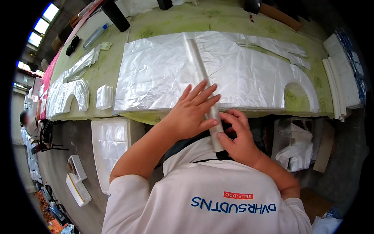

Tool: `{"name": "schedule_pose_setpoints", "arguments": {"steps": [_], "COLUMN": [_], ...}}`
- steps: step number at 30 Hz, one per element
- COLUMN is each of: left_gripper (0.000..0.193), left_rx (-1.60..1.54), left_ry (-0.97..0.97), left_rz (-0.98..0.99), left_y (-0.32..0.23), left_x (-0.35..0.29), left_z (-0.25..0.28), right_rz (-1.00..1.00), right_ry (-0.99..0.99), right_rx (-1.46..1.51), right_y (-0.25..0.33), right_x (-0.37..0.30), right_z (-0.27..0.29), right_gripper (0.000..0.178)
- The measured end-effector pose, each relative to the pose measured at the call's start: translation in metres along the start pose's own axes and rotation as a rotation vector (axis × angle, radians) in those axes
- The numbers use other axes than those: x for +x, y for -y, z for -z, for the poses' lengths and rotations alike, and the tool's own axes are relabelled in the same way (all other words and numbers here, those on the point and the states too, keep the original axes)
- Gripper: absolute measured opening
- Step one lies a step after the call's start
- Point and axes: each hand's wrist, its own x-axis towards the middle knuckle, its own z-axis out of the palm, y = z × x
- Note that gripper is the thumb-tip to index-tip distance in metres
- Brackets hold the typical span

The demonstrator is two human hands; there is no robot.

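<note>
A long roll of thin translucent plastic film lies slantwise from the table toward my body, its near end over my lap. My left hand rests flat across the roll's near half, fingers stretched and spread. Close by on the roll's right side, my right hand has its fingers curled, with the thumb and fingertips against the film. Under the far part of the roll, a wide flat stack of white plastic sheets covers the table. Its right end has a curved cut-out and strap-like strips, like disposable aprons.
A similar sheet pile and a small folded stack lie left on the green-covered table. A bottle and black cylinder stand farther back. Boxes are below the edge; a person sits far left.
</note>
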Motion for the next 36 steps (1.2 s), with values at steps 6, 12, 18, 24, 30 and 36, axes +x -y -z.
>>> {"name": "schedule_pose_setpoints", "arguments": {"steps": [6, 12, 18, 24, 30, 36], "left_gripper": [0.026, 0.038, 0.041, 0.081, 0.086, 0.082], "left_rx": [0.025, -0.045, 0.226, 0.119, -0.06, -0.395], "left_ry": [-0.237, -0.209, -0.204, -0.206, -0.28, -0.333], "left_rz": [0.09, 0.134, 0.381, 0.47, 0.695, 0.731], "left_y": [0.004, -0.041, -0.008, -0.019, -0.013, -0.015], "left_x": [-0.04, -0.024, -0.059, -0.057, -0.082, -0.074], "left_z": [0.021, 0.009, 0.031, 0.013, 0.003, -0.001], "right_rz": [0.086, 0.113, 0.022, 0.063, 0.012, -0.026], "right_ry": [-0.027, 0.071, 0.03, 0.093, 0.117, 0.116], "right_rx": [0.069, 0.102, 0.131, 0.158, 0.211, 0.28], "right_y": [-0.01, -0.007, -0.021, -0.017, -0.023, -0.029], "right_x": [0.0, 0.002, -0.007, -0.004, -0.005, -0.005], "right_z": [0.002, -0.011, 0.004, -0.002, 0.0, -0.005], "right_gripper": [0.048, 0.042, 0.04, 0.037, 0.035, 0.034]}}
